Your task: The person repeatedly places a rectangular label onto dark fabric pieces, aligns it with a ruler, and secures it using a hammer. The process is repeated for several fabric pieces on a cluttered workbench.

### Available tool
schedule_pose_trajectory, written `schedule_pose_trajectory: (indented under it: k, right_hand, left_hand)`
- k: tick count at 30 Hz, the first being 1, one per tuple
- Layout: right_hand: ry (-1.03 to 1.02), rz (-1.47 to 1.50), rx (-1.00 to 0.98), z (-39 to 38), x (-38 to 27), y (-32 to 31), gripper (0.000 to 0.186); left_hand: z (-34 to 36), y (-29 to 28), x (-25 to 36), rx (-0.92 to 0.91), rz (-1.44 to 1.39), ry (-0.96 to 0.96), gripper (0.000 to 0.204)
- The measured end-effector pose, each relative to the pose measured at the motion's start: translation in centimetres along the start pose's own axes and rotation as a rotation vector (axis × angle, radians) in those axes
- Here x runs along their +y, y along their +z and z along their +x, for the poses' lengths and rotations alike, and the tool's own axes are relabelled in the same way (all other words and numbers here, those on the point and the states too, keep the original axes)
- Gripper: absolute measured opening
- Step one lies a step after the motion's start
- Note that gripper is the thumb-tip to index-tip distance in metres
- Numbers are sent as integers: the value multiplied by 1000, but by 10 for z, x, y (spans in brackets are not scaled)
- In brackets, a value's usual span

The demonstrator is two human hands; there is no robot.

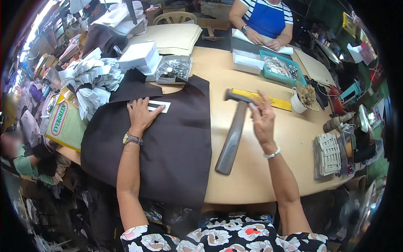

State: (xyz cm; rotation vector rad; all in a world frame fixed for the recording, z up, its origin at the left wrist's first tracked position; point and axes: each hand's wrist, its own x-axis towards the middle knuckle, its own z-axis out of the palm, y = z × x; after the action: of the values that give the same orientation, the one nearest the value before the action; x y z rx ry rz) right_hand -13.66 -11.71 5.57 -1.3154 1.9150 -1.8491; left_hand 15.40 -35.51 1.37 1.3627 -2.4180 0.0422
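Here left hand (140, 114) flat, open on dark fabric (168, 143); right hand (262, 119) half-open beside hammer (233, 132).

On the table (252, 176), the fabric (168, 138) lies left of the hammer (232, 134); the ruler (268, 100) behind the hammer, a stack of cards (327, 154) to its right.

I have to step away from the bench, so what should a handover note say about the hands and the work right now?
Left hand: flat, pressing a white strip onto the dark fabric.
Right hand: fingers on the head end of the hammer, which lies on the wooden table, not gripped.
Done: strip placed on the fabric.
Left: no fastening visible yet; hammer not lifted.
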Motion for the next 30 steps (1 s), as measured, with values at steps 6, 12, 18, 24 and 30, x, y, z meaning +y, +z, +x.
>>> schedule_pose_trajectory:
  k: [6,12,18,24,30]
  right_hand:
    - [-114,75,-222,-42,-33,83,42]
    - [-258,-270,-296,-64,-17,95,46]
    - [-314,-379,-389,-90,-34,28,46]
    - [-129,-302,-550,-166,-28,-42,41]
    - [-141,-405,-540,-203,-24,-82,41]
  left_hand:
    - [0,1,-4,15,2,-7,72]
    - [0,6,-4,141,66,53,68]
    - [0,9,-4,90,55,61,69]
    - [-6,-25,14,410,14,338,26]
    - [-47,-106,275,457,-481,1171,9]
